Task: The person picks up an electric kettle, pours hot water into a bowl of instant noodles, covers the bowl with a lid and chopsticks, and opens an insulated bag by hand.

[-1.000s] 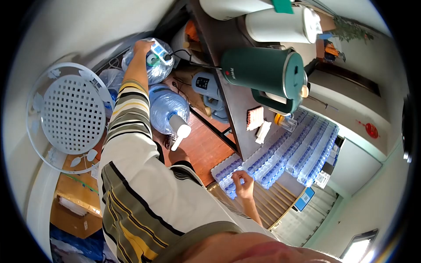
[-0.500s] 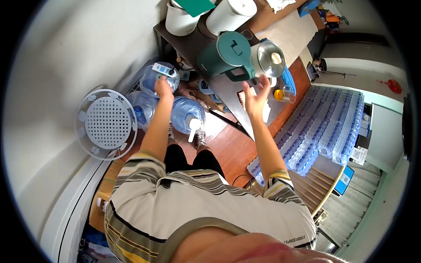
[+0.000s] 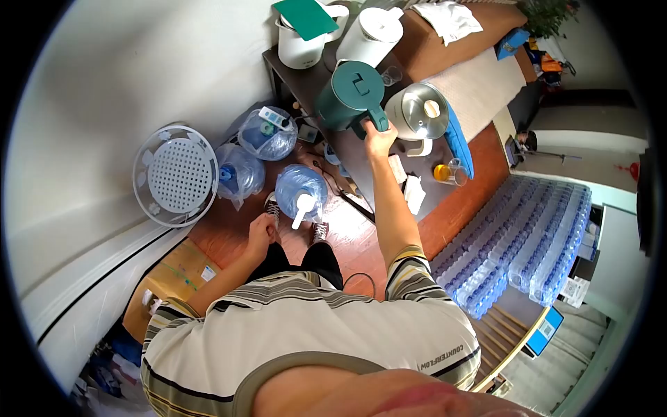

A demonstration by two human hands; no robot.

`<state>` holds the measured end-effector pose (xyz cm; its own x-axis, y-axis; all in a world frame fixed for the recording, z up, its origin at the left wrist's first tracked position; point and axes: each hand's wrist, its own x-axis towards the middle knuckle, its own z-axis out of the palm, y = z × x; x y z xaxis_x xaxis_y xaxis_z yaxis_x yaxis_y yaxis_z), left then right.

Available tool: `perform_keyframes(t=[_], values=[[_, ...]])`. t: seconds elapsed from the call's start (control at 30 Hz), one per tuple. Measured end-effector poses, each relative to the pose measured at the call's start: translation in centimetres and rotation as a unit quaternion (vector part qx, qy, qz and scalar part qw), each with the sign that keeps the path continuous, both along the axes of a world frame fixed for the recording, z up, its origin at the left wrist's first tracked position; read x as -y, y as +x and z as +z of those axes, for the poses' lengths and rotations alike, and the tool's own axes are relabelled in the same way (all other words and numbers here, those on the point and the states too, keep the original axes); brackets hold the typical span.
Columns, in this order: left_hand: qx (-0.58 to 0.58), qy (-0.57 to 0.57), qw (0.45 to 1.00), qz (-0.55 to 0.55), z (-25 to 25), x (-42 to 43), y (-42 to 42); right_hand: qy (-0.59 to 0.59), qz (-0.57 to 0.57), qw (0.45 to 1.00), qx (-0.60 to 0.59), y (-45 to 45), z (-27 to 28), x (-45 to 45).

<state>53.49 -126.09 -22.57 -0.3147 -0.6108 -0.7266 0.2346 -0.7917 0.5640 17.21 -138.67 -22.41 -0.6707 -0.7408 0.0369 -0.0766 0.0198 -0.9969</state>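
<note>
A dark green electric kettle (image 3: 356,94) with its lid on stands on the dark table (image 3: 295,73). My right hand (image 3: 380,139) is wrapped round its handle. Close to that hand, a white kettle with its lid off (image 3: 425,111) shows a steel inside with a small pale object in it. My left hand (image 3: 260,233) hangs low by my leg, fingers curled, with nothing visible in it. The nearest thing to it is a large water bottle with a white pump on top (image 3: 301,191). A white power strip (image 3: 274,118) lies on another large bottle (image 3: 267,135).
Two white jugs (image 3: 300,52) (image 3: 372,35) stand at the table's back, a green sheet on one. A glass with something yellow (image 3: 451,172) lies near a blue cloth (image 3: 458,142). A white basket (image 3: 177,174) is left; wrapped bottle packs (image 3: 517,236) fill the right.
My right hand has moved left and closed round the green kettle's handle. My left hand has come back from beside the power strip, down towards my leg. The camera view has shifted.
</note>
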Motion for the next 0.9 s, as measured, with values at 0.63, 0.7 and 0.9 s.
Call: perform_keyframes(t=[0.63,0.7,0.9], values=[[-0.008,-0.104,0.992,-0.064,5.8,0.1,-1.0,-0.078,-0.12,0.988,-0.061,1.3,8.6,-1.9],[-0.013,-0.123,0.988,-0.098,6.8,0.0,-1.0,-0.08,-0.125,0.987,-0.059,1.5,10.1,-3.6],[-0.085,-0.169,0.953,-0.236,11.7,0.9,-1.7,-0.062,-0.166,0.984,-0.008,3.0,17.4,-12.1]])
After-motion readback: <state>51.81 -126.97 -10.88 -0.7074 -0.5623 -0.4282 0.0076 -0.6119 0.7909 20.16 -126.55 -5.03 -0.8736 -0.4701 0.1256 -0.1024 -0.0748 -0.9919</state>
